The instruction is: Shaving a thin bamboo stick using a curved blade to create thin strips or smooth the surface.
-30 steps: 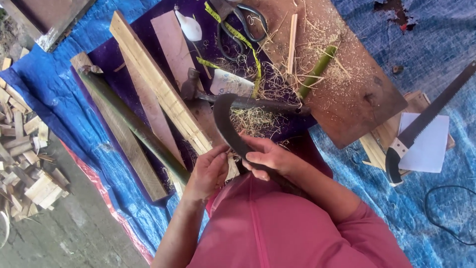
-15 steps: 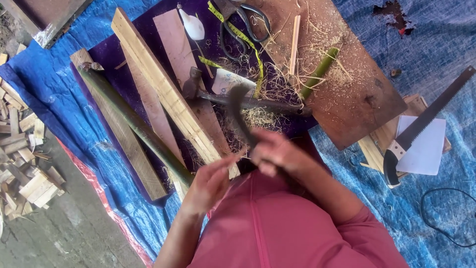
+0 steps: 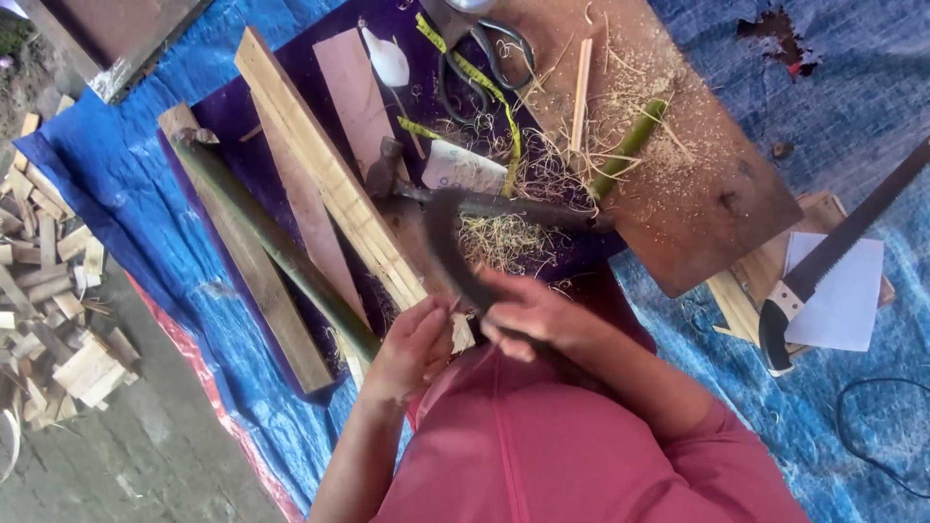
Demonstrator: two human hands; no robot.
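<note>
Head view, looking down on a blue tarpaulin (image 3: 145,203) spread on the ground, with a purple sheet (image 3: 228,116) over its middle. On the far right part lies a reddish-brown board (image 3: 717,184) dusted with shavings. A long green bamboo stalk (image 3: 276,247) runs diagonally from upper left toward the person's lap, beside a pale wooden slat (image 3: 329,189) on much the same diagonal. A handsaw (image 3: 833,257) rests well apart at the right; scissors (image 3: 484,48) and a yellow tape measure (image 3: 475,82) lie at the far edge.

The curved dark blade (image 3: 448,247), sickle-like, arcs from the near hands up and away, its long axis pointing away from the body, its tip near the loose shavings (image 3: 504,242). The right hand (image 3: 538,315) is clamped round the blade's lower end, fingers closed. The left hand (image 3: 417,349) sits just beside it, to the left and slightly nearer the body, fingers curled toward a small piece at the blade; whether they pinch it cannot be told. Both hands are about equally near the blade.
</note>
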